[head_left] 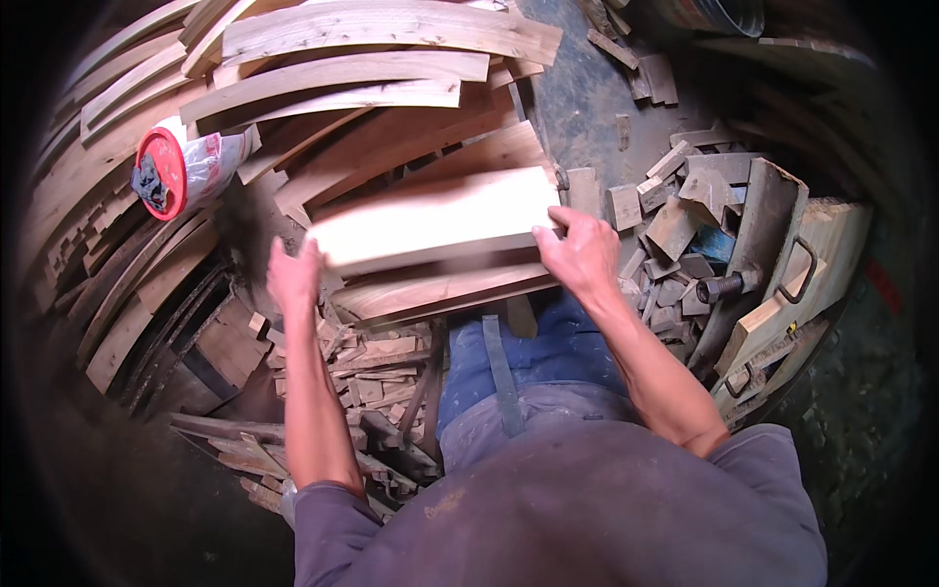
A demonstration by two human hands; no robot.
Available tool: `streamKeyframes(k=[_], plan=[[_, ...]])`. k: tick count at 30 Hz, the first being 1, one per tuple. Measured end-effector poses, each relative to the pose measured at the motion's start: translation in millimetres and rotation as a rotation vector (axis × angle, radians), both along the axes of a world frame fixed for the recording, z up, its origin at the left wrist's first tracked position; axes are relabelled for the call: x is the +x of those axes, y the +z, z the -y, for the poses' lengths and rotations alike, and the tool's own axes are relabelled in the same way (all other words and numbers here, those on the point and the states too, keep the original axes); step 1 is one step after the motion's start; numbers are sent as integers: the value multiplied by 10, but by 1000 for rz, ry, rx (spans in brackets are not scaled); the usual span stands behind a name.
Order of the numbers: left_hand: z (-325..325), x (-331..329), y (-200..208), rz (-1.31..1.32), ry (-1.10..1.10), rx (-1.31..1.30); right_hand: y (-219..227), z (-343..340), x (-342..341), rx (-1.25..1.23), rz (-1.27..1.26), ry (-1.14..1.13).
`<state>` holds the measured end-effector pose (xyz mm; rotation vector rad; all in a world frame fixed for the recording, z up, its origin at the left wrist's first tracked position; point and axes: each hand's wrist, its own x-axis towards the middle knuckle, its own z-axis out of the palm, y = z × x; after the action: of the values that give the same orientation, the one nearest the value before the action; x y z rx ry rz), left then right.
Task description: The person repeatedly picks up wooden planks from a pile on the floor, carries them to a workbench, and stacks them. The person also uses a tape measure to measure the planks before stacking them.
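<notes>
A pale, brightly lit wooden board (440, 220) lies crosswise in front of me, above other boards. My right hand (584, 252) is closed on its right end, with the thumb over the near corner and the other fingers partly hidden. At the opposite end, my left hand (295, 276) has its thumb and forefinger apart. Its thumb is at the board's edge, and the hand is not wrapped round the wood. Below the pale board, a curved wooden piece (440, 293) shows nearer my lap.
Long curved boards (362, 34) are stacked at the far side and left. A white tub with a red rim (179, 171) stands among them. Offcuts (675, 210) pile up on the right, beside a metal plate with a large bolt (719, 288). More scraps (386, 372) lie below my left hand.
</notes>
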<state>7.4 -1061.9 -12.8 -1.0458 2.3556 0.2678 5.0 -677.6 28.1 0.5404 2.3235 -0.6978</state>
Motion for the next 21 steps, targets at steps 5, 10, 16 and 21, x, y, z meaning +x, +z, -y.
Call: streamKeyframes(k=[5,10,16,21], plan=[[-195,403,128,181,-74,61,-148,-225,163,-54,-66,4],[-285,29,-339,-321,-486,54,-520,-499,9,-207,-150,-91],[-816,-981,-556,63,-854,-61,-561,-143,-1269,104,-734,424],[-763,-961,-674,-74,-902,-34,-925,94,-2078,83,-898,743]])
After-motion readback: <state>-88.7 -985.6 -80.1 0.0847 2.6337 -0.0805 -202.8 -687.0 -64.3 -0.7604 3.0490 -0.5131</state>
